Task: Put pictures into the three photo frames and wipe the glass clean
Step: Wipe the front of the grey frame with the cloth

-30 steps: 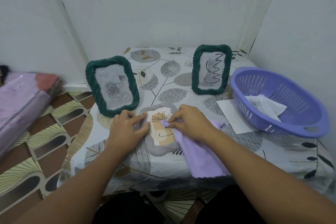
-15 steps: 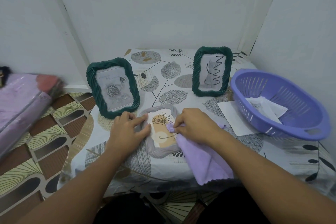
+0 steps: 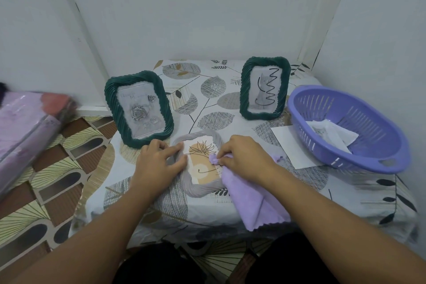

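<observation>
the table [image 3: 129, 193] is small and the grey frame [image 3: 198, 191] lies flat near its front edge, so a hard wipe toward the person could slide it off. the basket [image 3: 368, 159] sits to the right with papers in it. two green frames, the left one [image 3: 110, 99] and the right one [image 3: 244, 90], stand upright behind with pictures in; a stray knuckle could tip the left one, just behind the left hand. the cloth [image 3: 253, 205] hangs over the edge and might drag. the left hand [image 3: 156, 166] presses straight fingers on the grey frame's left side. the right hand [image 3: 244, 159] pinches the bunched cloth against the glass; too much pressure may smear it.
</observation>
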### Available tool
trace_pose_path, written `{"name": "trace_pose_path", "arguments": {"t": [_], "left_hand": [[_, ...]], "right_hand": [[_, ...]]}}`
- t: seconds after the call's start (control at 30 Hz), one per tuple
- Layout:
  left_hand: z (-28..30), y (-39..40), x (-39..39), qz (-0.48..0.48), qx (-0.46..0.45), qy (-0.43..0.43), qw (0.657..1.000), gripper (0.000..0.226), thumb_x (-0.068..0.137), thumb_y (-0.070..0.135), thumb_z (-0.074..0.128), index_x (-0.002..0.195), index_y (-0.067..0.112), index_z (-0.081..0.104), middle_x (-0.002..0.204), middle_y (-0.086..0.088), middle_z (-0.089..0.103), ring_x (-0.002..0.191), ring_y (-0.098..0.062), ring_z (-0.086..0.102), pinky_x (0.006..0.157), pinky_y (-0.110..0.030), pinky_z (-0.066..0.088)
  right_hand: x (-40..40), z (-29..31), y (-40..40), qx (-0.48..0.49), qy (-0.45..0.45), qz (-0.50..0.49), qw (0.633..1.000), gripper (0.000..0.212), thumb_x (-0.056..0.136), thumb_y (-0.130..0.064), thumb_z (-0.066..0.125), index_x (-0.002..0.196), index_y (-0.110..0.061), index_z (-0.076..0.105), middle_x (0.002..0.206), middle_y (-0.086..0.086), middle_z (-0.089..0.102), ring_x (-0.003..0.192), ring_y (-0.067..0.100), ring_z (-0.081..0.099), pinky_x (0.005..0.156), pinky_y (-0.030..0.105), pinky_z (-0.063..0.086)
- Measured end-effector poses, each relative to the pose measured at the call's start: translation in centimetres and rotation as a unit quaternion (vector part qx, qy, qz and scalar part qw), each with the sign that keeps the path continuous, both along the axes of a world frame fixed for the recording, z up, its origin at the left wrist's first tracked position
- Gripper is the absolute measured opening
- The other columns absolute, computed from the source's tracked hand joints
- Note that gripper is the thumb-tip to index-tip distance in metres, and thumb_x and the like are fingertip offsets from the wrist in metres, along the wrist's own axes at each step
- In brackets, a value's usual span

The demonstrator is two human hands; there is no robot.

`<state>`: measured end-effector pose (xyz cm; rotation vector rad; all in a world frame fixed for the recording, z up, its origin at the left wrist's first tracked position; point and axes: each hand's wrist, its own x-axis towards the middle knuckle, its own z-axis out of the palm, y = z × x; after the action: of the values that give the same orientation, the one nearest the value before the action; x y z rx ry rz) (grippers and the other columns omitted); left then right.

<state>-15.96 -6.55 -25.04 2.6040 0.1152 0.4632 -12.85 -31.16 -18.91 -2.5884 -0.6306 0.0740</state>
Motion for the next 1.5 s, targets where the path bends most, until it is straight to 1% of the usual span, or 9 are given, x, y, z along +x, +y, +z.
{"name": "trace_pose_path", "arguments": {"t": [0.23,0.4,0.57,0.7,0.87,1.03,1.2,1.4,1.5], "left_hand": [[-0.1,0.0,0.0,-0.001,0.004,-0.003,1.0,0.066,0.077,0.072,0.04,0.127,0.04,0.069,0.101,0.009,0.045,0.094,-0.017,0.04,0.091,-0.035,0.039],[-0.1,-0.1,0.0,0.003,0.001,-0.013,1.0,0.065,0.076,0.07,0.042,0.125,0.038,0.071,0.099,0.008,0.046,0.094,-0.02,0.042,0.091,-0.036,0.04],[-0.2,0.0,0.0,0.002,0.0,-0.011,1.0,0.065,0.077,0.071,0.041,0.125,0.039,0.07,0.098,0.01,0.045,0.094,-0.018,0.041,0.09,-0.035,0.04],[-0.1,-0.1,0.0,0.004,-0.002,-0.005,1.0,0.066,0.076,0.071,0.04,0.126,0.04,0.069,0.1,0.009,0.046,0.095,-0.018,0.04,0.093,-0.036,0.04],[-0.3,0.0,0.1,0.0,0.005,-0.015,1.0,0.064,0.077,0.07,0.042,0.124,0.038,0.071,0.099,0.008,0.046,0.093,-0.019,0.042,0.09,-0.036,0.04],[-0.2,-0.1,0.1,0.0,0.002,-0.011,1.0,0.065,0.077,0.071,0.042,0.125,0.039,0.07,0.099,0.008,0.046,0.094,-0.019,0.041,0.091,-0.037,0.04],[-0.2,-0.1,0.1,-0.001,-0.004,-0.021,1.0,0.064,0.076,0.069,0.043,0.123,0.037,0.072,0.098,0.007,0.046,0.092,-0.02,0.042,0.089,-0.038,0.041],[-0.3,0.0,0.1,0.003,0.005,-0.005,1.0,0.066,0.076,0.072,0.04,0.126,0.04,0.069,0.101,0.01,0.046,0.095,-0.018,0.041,0.092,-0.035,0.04],[-0.3,0.0,0.1,0.002,0.004,-0.008,1.0,0.066,0.076,0.072,0.04,0.126,0.039,0.069,0.1,0.01,0.046,0.094,-0.017,0.041,0.091,-0.034,0.039]], "right_hand": [[0.2,0.5,-0.3,-0.022,0.043,-0.004,0.999,0.012,0.085,-0.038,0.078,0.092,-0.029,0.08,0.094,-0.006,0.072,0.089,0.015,0.062,0.07,0.027,0.039],[-0.6,-0.3,0.5,-0.016,-0.014,-0.034,0.999,0.011,0.09,-0.032,0.072,0.095,-0.025,0.079,0.095,-0.002,0.068,0.092,0.021,0.063,0.069,0.029,0.039],[-0.4,0.2,-0.3,-0.012,0.042,-0.005,0.999,0.011,0.086,-0.031,0.077,0.095,-0.026,0.08,0.093,-0.006,0.071,0.084,0.011,0.057,0.071,0.027,0.039],[-0.5,0.0,0.0,0.008,0.01,-0.023,1.0,0.015,0.088,-0.037,0.075,0.094,-0.025,0.081,0.081,-0.009,0.061,0.09,0.017,0.063,0.07,0.029,0.042],[-0.5,-0.1,-0.8,0.009,0.053,0.015,0.998,0.012,0.086,-0.04,0.076,0.093,-0.032,0.081,0.085,-0.008,0.067,0.089,0.013,0.063,0.083,0.035,0.052],[-0.1,-0.5,0.1,0.029,0.017,-0.01,0.999,0.014,0.087,-0.041,0.076,0.094,-0.029,0.082,0.074,-0.011,0.055,0.087,0.015,0.061,0.072,0.03,0.045],[-0.1,0.1,-1.3,0.036,0.101,0.051,0.993,0.013,0.082,-0.04,0.081,0.093,-0.032,0.083,0.08,-0.018,0.066,0.082,-0.005,0.058,0.069,0.01,0.04],[-0.1,-0.3,-0.1,0.045,0.031,0.004,0.999,0.015,0.086,-0.04,0.078,0.096,-0.03,0.082,0.073,-0.017,0.054,0.087,0.008,0.059,0.081,0.031,0.049],[-0.2,-0.2,-0.7,0.053,0.074,0.052,0.994,0.012,0.084,-0.035,0.08,0.095,-0.03,0.083,0.076,-0.021,0.06,0.081,-0.005,0.058,0.076,0.016,0.045]]}}
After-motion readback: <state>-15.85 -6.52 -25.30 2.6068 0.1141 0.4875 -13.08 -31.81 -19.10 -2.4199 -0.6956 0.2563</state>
